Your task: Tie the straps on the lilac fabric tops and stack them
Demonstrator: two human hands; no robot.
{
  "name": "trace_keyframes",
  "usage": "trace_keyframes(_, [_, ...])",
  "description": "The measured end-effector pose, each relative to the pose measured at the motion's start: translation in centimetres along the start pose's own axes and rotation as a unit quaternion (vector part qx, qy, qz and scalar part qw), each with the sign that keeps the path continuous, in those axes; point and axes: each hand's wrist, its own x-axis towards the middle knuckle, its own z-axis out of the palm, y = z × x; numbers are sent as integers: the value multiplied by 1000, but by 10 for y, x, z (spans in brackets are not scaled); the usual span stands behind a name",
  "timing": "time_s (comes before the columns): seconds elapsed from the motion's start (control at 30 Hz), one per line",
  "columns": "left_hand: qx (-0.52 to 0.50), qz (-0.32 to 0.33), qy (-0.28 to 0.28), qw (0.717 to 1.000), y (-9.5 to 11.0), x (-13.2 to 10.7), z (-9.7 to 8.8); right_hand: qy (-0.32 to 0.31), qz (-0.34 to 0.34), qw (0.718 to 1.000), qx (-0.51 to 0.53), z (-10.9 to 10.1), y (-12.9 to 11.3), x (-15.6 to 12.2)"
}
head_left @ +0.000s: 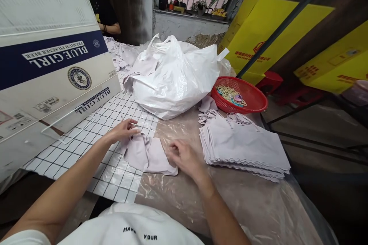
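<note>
A pale lilac-grey piece of cloth (151, 155) lies folded and creased on the table in front of me. My left hand (123, 131) is over its upper left corner, fingers apart, with the thumb near the fabric. At the cloth's right edge is my right hand (184, 157), fingers curled in and slightly blurred; whether it pinches anything is hidden. To the right lies a neat stack of matching cloth pieces (241, 141) with wavy lower edges and thin straps bunched at the top.
A large white plastic bag (175, 80) bulges behind the cloth. Right of it stands a red basket (253, 101) holding small tan and blue pieces. A big carton (57, 84) rises on the left, with a white wire frame (69, 141) before it. Another person (106, 15) is at the far left.
</note>
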Motion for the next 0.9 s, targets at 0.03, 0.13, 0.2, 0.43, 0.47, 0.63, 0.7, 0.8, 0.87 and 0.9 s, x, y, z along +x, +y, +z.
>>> trace_keyframes(0.03, [62,17,15,998,-9,1,0,-30,-14,999,0,8,-1,1])
trace_keyframes(0.13, [206,103,61,971,-29,-4,0,-37,-16,999,-32,27,-1,10])
trace_keyframes(0.2, [258,151,80,951,-33,-8,0,-18,-16,998,-61,33,0,23])
trace_keyframes(0.43, [305,172,114,930,-29,8,1,-69,-68,989,-110,56,-20,78])
trace_keyframes(0.47, [298,165,108,934,-28,11,1,-69,-63,989,-117,62,-23,83])
trace_keyframes(0.63, [238,143,56,959,-8,10,-5,-99,-111,986,-71,69,-30,105])
trace_keyframes(0.7, [124,108,-18,986,4,2,-12,-117,-139,983,8,58,-31,111])
trace_keyframes(0.8, [-99,51,-108,988,20,-11,-24,-121,-126,963,206,31,-34,114])
trace_keyframes(0.87, [-175,42,-109,978,26,-16,-29,-123,-79,932,331,11,-36,113])
trace_keyframes(0.9, [-195,45,-104,974,28,-17,-31,-128,-56,918,372,2,-36,112])
